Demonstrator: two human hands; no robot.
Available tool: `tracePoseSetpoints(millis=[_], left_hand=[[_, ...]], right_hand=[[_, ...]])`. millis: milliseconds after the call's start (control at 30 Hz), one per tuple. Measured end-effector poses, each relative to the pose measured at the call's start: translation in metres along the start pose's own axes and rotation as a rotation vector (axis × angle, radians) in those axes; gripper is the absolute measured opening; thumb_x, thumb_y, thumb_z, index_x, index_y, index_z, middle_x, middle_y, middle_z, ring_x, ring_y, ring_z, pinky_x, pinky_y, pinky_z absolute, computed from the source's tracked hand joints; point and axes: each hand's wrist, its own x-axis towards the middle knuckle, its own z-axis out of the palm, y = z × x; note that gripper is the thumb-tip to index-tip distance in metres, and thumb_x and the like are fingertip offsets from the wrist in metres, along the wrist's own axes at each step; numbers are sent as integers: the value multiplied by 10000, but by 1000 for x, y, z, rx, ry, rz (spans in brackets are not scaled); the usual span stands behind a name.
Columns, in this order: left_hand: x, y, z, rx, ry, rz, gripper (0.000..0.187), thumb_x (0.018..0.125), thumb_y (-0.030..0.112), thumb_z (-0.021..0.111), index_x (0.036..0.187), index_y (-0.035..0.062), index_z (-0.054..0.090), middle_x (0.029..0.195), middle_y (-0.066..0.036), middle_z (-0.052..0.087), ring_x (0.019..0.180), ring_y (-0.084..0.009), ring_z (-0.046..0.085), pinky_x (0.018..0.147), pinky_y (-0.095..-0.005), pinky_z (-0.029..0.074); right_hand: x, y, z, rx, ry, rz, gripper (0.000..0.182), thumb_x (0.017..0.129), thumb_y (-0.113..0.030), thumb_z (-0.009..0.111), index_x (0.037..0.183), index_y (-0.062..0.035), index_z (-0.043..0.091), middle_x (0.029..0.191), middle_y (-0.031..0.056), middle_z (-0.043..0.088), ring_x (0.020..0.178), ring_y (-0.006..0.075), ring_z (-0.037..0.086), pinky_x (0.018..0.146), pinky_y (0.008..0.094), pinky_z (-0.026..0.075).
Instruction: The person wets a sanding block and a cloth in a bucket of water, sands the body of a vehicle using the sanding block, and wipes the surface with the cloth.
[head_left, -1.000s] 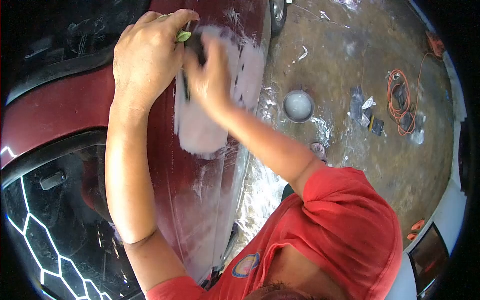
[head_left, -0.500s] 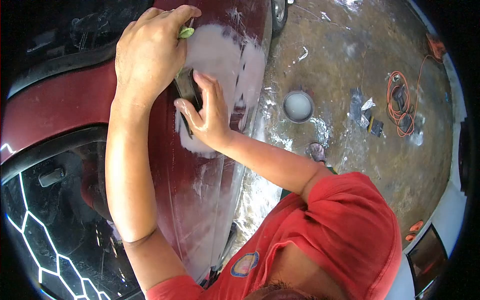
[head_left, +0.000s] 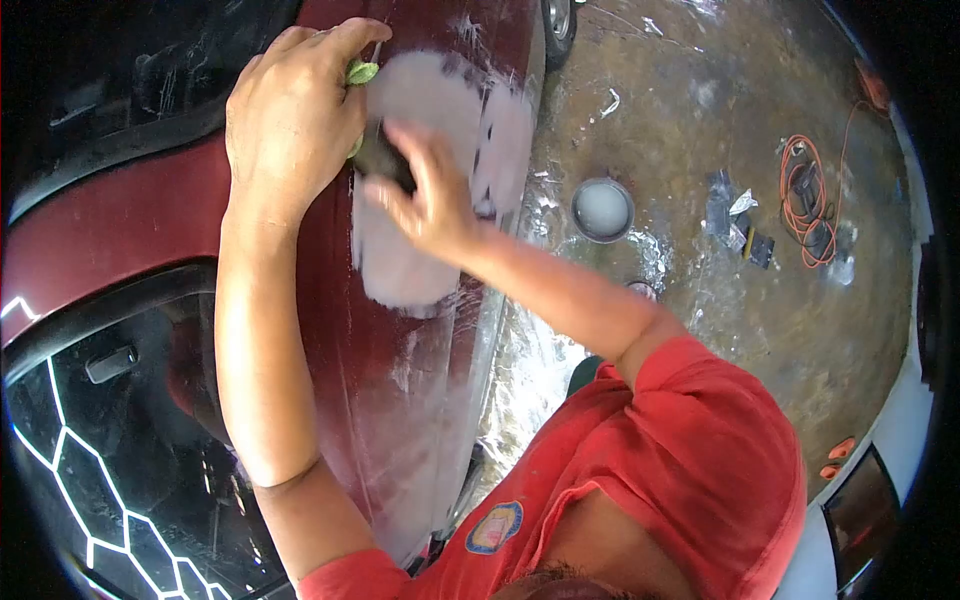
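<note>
A dark red car panel [head_left: 320,330] carries a pale grey filler patch [head_left: 400,270] with worn edges. High on the panel, beside the patch, my left hand [head_left: 295,115] is closed round a green cloth [head_left: 361,73], most of it hidden beneath the fingers. My right hand [head_left: 440,195], blurred by motion, grips a dark sanding block [head_left: 380,160] between thumb and fingers. The block lies against the patch's left side, just below and right of my left hand.
On the wet, stained floor stands a round tub of cloudy liquid [head_left: 603,210]. Further right lie dark sheets and scraps [head_left: 720,205], a coiled orange cable [head_left: 785,200] and orange sandals [head_left: 838,457]. The car's glass [head_left: 130,450] is on the left.
My right hand and the block have moved up along the patch, closer to my left hand. My left hand with the green cloth has shifted only slightly.
</note>
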Motion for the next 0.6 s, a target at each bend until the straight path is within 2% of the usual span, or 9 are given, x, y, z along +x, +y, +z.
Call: tracePoseSetpoints(millis=[33,100,200,267,333,433,467,533,600], left_hand=[[-2,0,1,1,-1,-6,437,819,35,644,1200,238,712,957,-45,707,947,-288,695,847,-416,555],[1,-2,2,-10,-5,10,434,821,31,640,1197,236,715,955,-44,708,953,-285,695,850,-414,555],[-1,-1,0,5,-22,5,433,822,28,637,1196,231,716,955,-44,709,964,-282,696,852,-413,555],[1,0,1,7,-18,-4,430,822,28,637,1195,227,717,956,-44,710,971,-282,696,854,-413,555],[-1,-1,2,-10,-18,-13,425,823,31,638,1193,224,717,958,-46,710,977,-284,696,855,-415,556],[-1,0,2,-7,-4,4,419,825,37,642,1191,227,717,962,-48,712,974,-286,696,855,-418,557],[0,-1,2,-7,-4,7,417,825,38,643,1189,228,718,968,-49,712,972,-286,697,854,-418,558],[-1,-2,1,-5,-11,13,413,825,41,644,1184,230,719,979,-52,713,969,-287,698,853,-417,559],[-6,-3,2,-13,-24,17,400,830,56,647,1181,234,720,987,-52,713,966,-288,699,846,-418,559]], right_hand=[[23,12,-1,-31,-10,-3,627,906,-290,772,1404,-15,508,1296,235,605,1179,433,580,1003,512,472],[82,37,6,-43,163,121,547,938,-286,727,1367,-4,537,1281,237,615,1186,446,578,997,506,474],[81,26,11,-52,219,284,535,942,-253,715,1371,4,524,1307,253,596,1217,449,556,1014,517,458],[9,-12,11,-38,62,221,623,928,-240,737,1433,4,467,1355,252,564,1201,483,548,1023,558,437],[-43,-26,-1,3,-66,-12,648,902,-300,767,1420,-26,493,1320,237,586,1151,451,574,981,550,463],[0,3,-8,-33,-79,-41,646,898,-318,767,1409,-26,502,1294,228,604,1140,443,583,954,538,482],[26,13,-6,-117,-29,43,612,893,-309,766,1377,-25,519,1257,220,624,1122,434,595,934,527,497],[82,41,7,11,185,204,522,902,-293,750,1293,-11,551,1209,227,624,1114,449,591,937,521,494],[82,34,9,-36,191,274,513,923,-280,731,1312,-16,526,1209,234,611,1113,457,583,933,527,492]])
